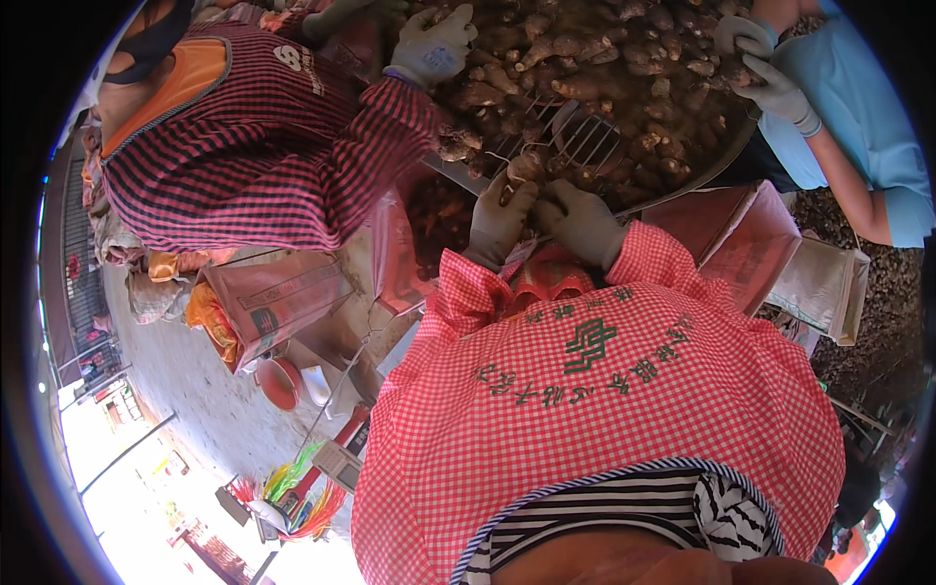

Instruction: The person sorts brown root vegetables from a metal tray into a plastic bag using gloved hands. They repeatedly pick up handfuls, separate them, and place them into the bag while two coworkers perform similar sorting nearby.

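Observation:
Grey work gloves cover both my hands, at the near edge of a wide heap of brown taro corms (578,88). A rounded taro corm (525,167) with thin pale roots sits at the fingertips of my left hand (503,216), which grips its lower side. Close beside it, my right hand (581,223) has its fingers curled inward near the same corm. Whatever lies inside those curled fingers is hidden. Under part of the heap, the metal bars of a grate (596,146) show.
At left, a person in a dark red checked smock (278,146) reaches a gloved hand (435,47) over the heap. A person in a blue shirt (855,110) works at right. Woven sacks (413,248) (731,241) stand below the heap's edge. A red bucket (278,383) is at lower left.

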Demonstrator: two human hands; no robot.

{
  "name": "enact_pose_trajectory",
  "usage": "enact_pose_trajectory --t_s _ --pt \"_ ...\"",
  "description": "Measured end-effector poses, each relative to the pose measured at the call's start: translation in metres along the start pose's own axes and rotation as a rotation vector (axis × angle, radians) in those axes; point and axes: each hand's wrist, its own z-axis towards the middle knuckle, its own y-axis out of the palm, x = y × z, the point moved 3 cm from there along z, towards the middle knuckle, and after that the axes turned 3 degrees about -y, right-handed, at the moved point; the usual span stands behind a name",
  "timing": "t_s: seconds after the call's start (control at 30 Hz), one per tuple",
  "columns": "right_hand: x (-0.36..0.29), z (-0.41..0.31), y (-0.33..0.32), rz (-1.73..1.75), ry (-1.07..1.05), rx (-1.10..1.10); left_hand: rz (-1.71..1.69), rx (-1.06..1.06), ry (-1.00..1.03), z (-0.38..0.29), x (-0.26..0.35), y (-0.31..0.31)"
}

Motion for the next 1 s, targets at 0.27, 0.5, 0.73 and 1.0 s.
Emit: enact_pose_trajectory --t_s 0.27,0.5,0.73,1.0 --pt "-0.002 0.024 -0.016 0.189 -0.030 -0.151 0.738 0.003 0.497 -0.031 0.018 0.011" --pt "-0.046 0.019 -0.008 -0.053 -0.269 0.131 0.833 -0.104 0.272 -0.021 -0.022 -0.001" --pt "-0.004 0.011 -0.053 0.680 0.222 -0.252 -0.636 -0.432 -0.076 -0.031 0.008 -0.008" --pt "0.000 -0.033 -0.024 0.544 0.294 -0.385 -0.012 -0.389 -0.019 -0.038 0.016 -0.006"
